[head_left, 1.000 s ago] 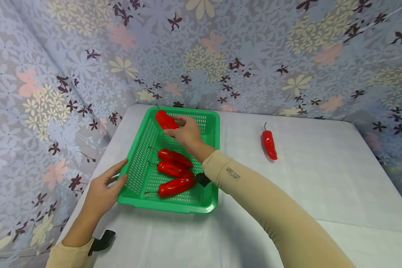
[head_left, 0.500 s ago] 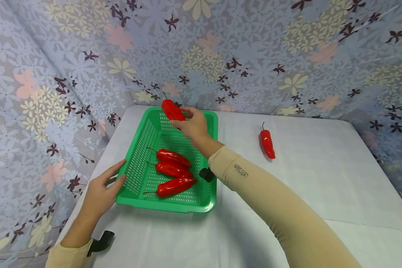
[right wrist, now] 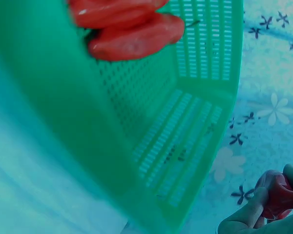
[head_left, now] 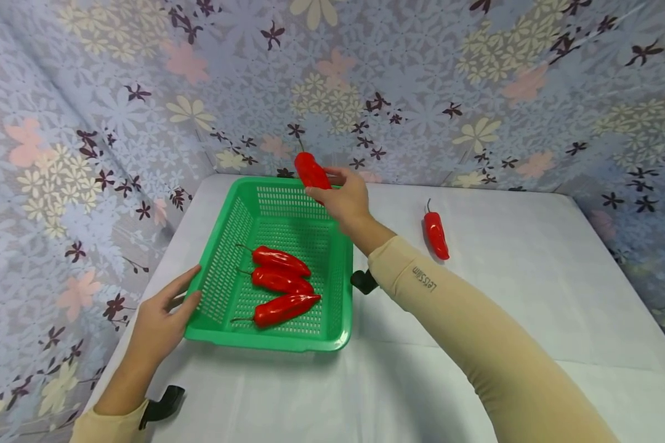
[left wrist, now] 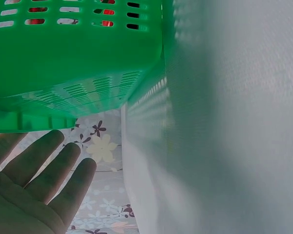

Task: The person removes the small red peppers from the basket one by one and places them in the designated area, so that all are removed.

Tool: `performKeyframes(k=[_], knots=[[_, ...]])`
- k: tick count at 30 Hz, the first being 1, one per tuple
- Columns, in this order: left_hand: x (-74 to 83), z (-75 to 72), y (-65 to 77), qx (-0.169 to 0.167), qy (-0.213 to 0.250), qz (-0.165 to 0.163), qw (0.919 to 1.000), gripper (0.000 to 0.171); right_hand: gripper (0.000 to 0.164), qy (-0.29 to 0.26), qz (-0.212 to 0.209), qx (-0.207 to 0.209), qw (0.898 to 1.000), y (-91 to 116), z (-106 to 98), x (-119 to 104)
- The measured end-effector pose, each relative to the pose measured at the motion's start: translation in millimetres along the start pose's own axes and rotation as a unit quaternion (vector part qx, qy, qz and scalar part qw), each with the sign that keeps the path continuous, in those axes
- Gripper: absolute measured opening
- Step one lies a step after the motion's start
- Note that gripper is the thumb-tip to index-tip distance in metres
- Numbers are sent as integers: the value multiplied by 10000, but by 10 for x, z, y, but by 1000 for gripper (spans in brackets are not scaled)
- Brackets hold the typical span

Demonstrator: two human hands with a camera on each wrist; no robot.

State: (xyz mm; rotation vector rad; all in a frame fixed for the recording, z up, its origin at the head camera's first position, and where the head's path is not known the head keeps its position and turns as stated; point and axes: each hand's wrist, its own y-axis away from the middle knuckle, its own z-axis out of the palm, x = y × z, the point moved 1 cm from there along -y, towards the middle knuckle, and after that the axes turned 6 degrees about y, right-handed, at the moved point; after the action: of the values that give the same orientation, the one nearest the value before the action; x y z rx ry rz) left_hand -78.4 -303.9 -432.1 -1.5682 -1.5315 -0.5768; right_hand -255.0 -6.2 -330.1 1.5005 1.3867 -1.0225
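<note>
In the head view my right hand (head_left: 348, 195) pinches a red chili pepper (head_left: 312, 171), its stem pointing up and away. Hand and pepper are raised over the back right corner of a green plastic basket (head_left: 266, 346). Inside the basket lie three more red chili peppers, one at the back (head_left: 281, 261), one in the middle (head_left: 281, 281) and one at the front (head_left: 284, 309). My left hand (head_left: 157, 326) touches the basket's left rim with fingers extended. The left wrist view shows those fingers (left wrist: 68, 195) straight and spread below the rim.
Another red chili pepper (head_left: 436, 235) lies on the white-covered table (head_left: 510, 271) to the right of the basket. Flower-patterned cloth (head_left: 410, 86) rises behind and at both sides. Small black wrist cameras stick out at the left cuff (head_left: 163, 403) and the right cuff (head_left: 364, 281).
My right hand has lifted its chili pepper from inside the basket's back left and carried it up and right to the back right corner. The left hand has stayed at the rim.
</note>
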Motion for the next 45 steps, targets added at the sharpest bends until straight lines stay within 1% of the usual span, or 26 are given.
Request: performKeyframes(k=[7,15,21,28,37,45], knots=[[21,19,15,-9,116,-58,9999,46,56,-217,187,213,9994,-67,-278,127],[24,16,10,58,39,-56,10000,46,59,-24,574,625,9964,-156,-620,254],[13,9,4,102,-56,20,9999,46,61,-49,817,772,9937,-216,-793,406],[20,20,13,106,-37,-49,9999,46,60,-10,1047,991,9895,-229,-921,575],[14,22,0,103,45,44,9999,46,64,148,1520,1206,9809,-238,-1017,880],[10,30,3,119,45,31,9999,47,63,270,1519,1313,9793,-247,-1052,1177]])
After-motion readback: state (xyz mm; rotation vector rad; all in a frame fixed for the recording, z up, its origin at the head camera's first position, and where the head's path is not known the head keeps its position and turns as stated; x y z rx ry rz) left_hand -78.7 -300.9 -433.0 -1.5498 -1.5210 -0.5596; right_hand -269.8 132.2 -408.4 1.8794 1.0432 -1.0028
